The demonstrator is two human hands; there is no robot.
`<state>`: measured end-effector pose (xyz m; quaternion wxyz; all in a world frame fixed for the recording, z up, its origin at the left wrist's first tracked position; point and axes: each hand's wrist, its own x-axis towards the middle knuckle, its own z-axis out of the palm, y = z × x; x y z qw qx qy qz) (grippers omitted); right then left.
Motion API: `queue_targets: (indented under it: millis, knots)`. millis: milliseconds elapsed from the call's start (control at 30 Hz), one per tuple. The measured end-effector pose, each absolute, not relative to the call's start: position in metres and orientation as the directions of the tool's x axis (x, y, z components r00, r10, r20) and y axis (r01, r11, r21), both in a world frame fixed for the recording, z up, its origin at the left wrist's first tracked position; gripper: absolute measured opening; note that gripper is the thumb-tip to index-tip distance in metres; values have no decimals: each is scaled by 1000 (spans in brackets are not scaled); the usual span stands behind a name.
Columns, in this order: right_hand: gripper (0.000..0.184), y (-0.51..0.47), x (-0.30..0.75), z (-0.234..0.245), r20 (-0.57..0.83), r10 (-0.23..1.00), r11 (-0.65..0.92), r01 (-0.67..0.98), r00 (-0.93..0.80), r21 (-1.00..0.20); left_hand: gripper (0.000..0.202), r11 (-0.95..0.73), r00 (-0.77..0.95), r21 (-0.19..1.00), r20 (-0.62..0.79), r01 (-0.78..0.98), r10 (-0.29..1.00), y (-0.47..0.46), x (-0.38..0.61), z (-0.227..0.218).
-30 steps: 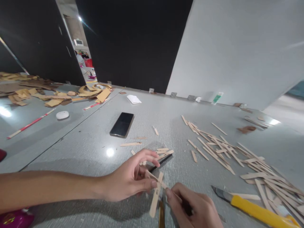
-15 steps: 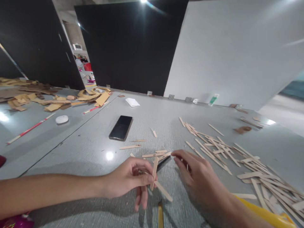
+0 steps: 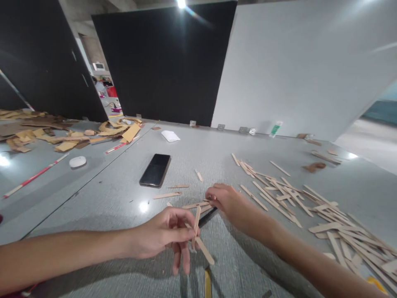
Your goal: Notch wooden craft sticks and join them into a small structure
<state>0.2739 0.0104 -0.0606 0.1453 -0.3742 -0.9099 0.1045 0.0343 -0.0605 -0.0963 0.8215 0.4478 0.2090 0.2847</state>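
The head camera looks forward and down over the table (image 3: 192,155).

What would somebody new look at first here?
Probably the left hand, low in the middle, pinching thin sticks set at an angle, with the right hand over loose sticks just beyond. Next might come the big stick pile on the right and the black panel behind.

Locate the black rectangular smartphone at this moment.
In the head view, the black rectangular smartphone lies left of centre on the grey table, just below the flat white paper-like piece.
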Motion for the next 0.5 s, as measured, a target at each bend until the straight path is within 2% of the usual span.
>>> queue_targets:
  millis: [167,333,400,500]
  knots:
    - [26,13,285,-65,176,753,656,699,-634,-284,33,466,793,833,-55,-299,607,-56,34,-100]
    - [26,14,300,-66,220,792,610,751,-569,-253,29,466,904,862,-20,-201,427,-56,30,-96]
    - [28,14,300,-64,240,794,606,756,-559,-248,37,414,919,904,-71,-105,388,-63,30,-94]
    - [27,12,292,-56,237,774,633,732,-587,-253,53,247,897,969,-133,27,422,-78,33,-95]
